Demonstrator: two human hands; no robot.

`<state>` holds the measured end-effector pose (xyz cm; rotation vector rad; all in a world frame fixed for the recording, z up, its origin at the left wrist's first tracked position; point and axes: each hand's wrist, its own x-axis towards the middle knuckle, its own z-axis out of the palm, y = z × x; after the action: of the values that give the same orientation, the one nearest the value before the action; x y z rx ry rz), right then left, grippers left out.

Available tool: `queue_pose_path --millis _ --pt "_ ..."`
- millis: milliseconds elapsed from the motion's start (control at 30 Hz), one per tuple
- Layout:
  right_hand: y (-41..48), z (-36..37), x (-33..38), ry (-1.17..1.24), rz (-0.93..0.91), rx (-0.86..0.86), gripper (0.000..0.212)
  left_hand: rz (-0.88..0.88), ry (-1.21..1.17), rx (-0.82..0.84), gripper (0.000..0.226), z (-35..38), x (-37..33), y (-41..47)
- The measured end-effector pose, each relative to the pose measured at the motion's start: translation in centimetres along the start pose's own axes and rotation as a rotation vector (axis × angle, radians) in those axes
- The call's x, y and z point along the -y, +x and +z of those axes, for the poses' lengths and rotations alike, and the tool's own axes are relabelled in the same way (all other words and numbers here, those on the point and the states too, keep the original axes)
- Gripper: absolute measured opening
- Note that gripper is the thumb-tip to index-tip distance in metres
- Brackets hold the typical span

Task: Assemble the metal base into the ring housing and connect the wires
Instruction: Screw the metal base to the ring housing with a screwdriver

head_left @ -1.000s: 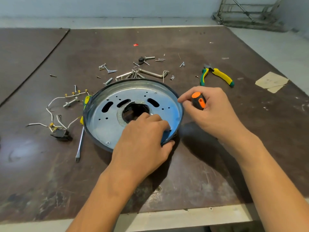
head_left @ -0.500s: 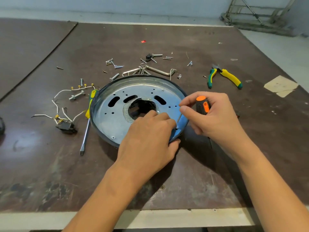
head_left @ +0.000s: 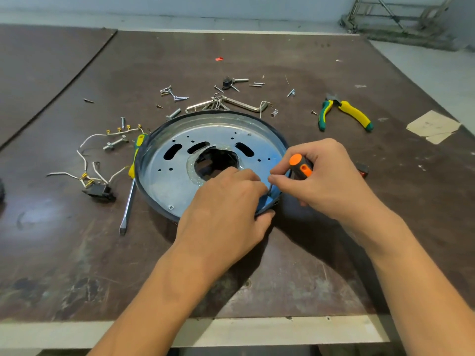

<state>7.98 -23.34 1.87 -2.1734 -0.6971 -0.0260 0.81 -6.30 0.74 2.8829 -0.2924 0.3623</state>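
Two grips: left hand (head_left: pixel 223 209) clamps the rim of the stiff, thin silver metal base disc (head_left: pixel 167 181); right hand (head_left: pixel 326 181) holds an orange-handled screwdriver (head_left: pixel 300 165), seemingly driving.

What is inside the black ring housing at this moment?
The metal base sits inside the ring housing, with one screw near its front edge. The left hand covers its near right part, so what lies there cannot be seen.

Base (head_left: pixel 167 181) in ring housing (head_left: pixel 157 208) mid table (head_left: pixel 77 253); wires (head_left: pixel 86 177) + long screwdriver (head_left: pixel 129 199) L, pliers (head_left: pixel 344 113) R, screws (head_left: pixel 177 98) behind.
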Motion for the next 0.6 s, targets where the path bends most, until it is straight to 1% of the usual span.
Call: queue_pose_path --millis 100,200,300,367,467,533,600 --pt "0.1 -0.2 0.0 -0.037 -0.028 0.067 0.013 -0.007 0.001 0.011 0.031 0.0 0.0 0.1" --pt "0.1 -0.1 0.0 -0.042 -0.026 0.147 0.024 -0.013 -0.005 0.023 0.031 -0.1 0.1 0.1" --pt "0.2 0.0 -0.3 0.019 -0.035 0.12 0.019 -0.009 -0.001 0.027 0.032 -0.1 0.1 0.1" --pt "0.2 0.0 -0.5 0.101 -0.025 0.059 0.022 -0.004 -0.005 0.015 0.035 -0.2 0.0 0.0" --pt "0.2 -0.4 -0.2 0.322 0.0 -0.151 0.042 -0.006 -0.027 0.002 0.044 -0.3 0.0 -0.2" --pt "0.3 -0.9 0.3 0.436 0.009 -0.265 0.053 0.011 -0.035 0.003 0.046 -0.3 0.0 -0.3" --pt "0.4 -1.5 0.6 0.547 0.033 -0.324 0.054 0.043 -0.047 0.013 0.044 -0.4 0.0 -0.3"
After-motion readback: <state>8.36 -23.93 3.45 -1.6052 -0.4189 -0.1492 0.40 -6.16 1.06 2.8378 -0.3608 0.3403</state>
